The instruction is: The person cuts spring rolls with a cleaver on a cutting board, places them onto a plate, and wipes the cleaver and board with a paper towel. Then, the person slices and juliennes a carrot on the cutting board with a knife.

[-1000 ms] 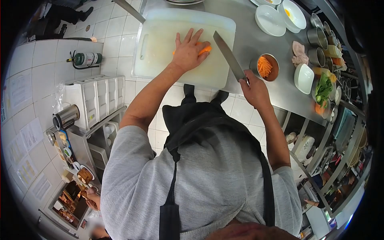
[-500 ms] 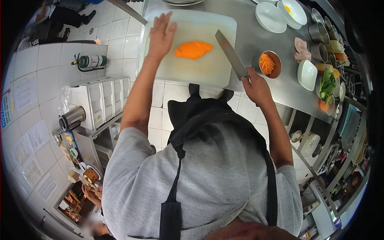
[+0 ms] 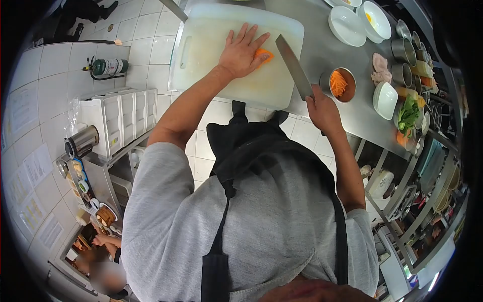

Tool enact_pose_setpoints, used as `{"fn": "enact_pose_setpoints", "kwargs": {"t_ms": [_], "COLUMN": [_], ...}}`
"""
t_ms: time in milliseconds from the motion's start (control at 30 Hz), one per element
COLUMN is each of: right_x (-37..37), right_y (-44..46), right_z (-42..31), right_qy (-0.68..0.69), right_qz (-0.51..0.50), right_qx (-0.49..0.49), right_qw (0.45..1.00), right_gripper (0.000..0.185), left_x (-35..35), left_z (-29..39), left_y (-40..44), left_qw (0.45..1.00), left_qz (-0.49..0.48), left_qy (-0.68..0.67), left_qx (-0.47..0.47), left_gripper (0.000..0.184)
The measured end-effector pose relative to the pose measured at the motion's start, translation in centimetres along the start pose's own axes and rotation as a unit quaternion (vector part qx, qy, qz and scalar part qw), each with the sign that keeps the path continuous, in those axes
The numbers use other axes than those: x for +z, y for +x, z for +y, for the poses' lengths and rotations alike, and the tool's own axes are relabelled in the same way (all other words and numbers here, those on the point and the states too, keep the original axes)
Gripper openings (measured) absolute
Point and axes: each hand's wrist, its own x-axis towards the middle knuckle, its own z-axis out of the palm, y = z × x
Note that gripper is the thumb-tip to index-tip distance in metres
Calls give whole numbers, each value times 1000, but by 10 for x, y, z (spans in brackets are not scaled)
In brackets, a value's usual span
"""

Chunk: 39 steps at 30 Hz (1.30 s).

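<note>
My left hand (image 3: 242, 56) lies flat with its fingers spread over the sliced carrot (image 3: 264, 57), hiding most of it. Only the carrot's right end shows beside the thumb and fingers. Under both is a white cutting board (image 3: 201, 50). My right hand (image 3: 324, 111) is wrapped round the handle of a broad-bladed kitchen knife (image 3: 295, 68). The blade points away from me over the board's right side, apart from the carrot. Just right of the knife hand stands a round metal bowl (image 3: 348, 94) with carrot strips (image 3: 338, 84) in it.
White bowls (image 3: 347, 26) stand at the back right of the steel counter (image 3: 313, 53). Raw pale meat (image 3: 381, 68), stacked white dishes (image 3: 385, 100), metal pots (image 3: 402, 50) and leafy greens (image 3: 408, 115) line the right. Another person (image 3: 103, 267) is at lower left.
My left hand has come down and to the right, from the board's left side onto the sliced carrot. The knife stays in my right hand, nearly in place. The view has shifted slightly.
</note>
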Motion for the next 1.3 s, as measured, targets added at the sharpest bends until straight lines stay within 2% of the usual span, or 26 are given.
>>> {"fn": "enact_pose_setpoints", "kwargs": {"t_ms": [100,167,200,267,300,367,400,467,500,567,600,667,800,900,967,1000,1067,1100,1167,1300], "right_x": [0,1,-1,-9,-7,-5,-7,-17,-17,-19,-20,-23,-34,-40,-36,-33,-29,-28,-28,-28], "right_y": [3,6,9,13,12,14,12,7,7,8,8,7,-2,-3,0,5,19,22,30,47], "right_z": [1,1,0,-7,-4,3,5,7,11,17,18,18,18,23,32,34,33,31,23,1], "right_qy": [13,28,30,-13,-9,-36,-35,-79,-79,-73,-74,-103,-107,-89,-78,-78,-95,-94,-67,-79], "right_qz": [36,43,44,38,36,66,64,51,49,51,50,39,30,-8,53,53,-21,-21,-7,6], "right_qx": [-27,-43,-39,-75,-75,-122,-128,-133,-138,-152,-157,-159,-176,-144,-192,-192,-126,-128,-146,-154], "right_qw": [999,998,998,996,996,990,989,987,986,984,984,981,978,985,977,977,987,987,987,985], "right_gripper": [35,40,40,37,37,33,33,28,28,28,28,28,28,32,30,30,29,29,28,28], "left_x": [4,2,0,-14,-24,-61,-65,-67,-64,-60,-57,-55,-39,-41,-43,-43,-46,-42,-36,-35], "left_z": [-6,-13,-21,-37,-39,-27,-21,-11,-5,10,19,37,33,35,41,43,53,57,63,70], "left_y": [3,1,3,8,2,-15,-24,-42,-50,-60,-62,-64,-70,-70,-65,-60,-46,-40,-28,-19], "left_qw": [1000,991,991,934,936,877,877,891,891,956,956,983,984,984,983,983,981,981,991,991], "left_qz": [-5,71,68,222,219,264,266,204,207,152,155,93,106,101,109,109,108,108,37,-1], "left_qy": [-10,-114,-114,-272,-270,-356,-351,-345,-342,-219,-217,-119,-102,-103,-88,-88,-117,-115,-39,0], "left_qx": [-2,-3,1,-61,-63,-187,-190,-212,-216,-122,-125,-106,-104,-109,-123,-123,-109,-110,-119,-134], "left_gripper": [70,67,67,54,54,40,40,34,34,33,33,35,36,35,37,37,38,38,38,39]}}
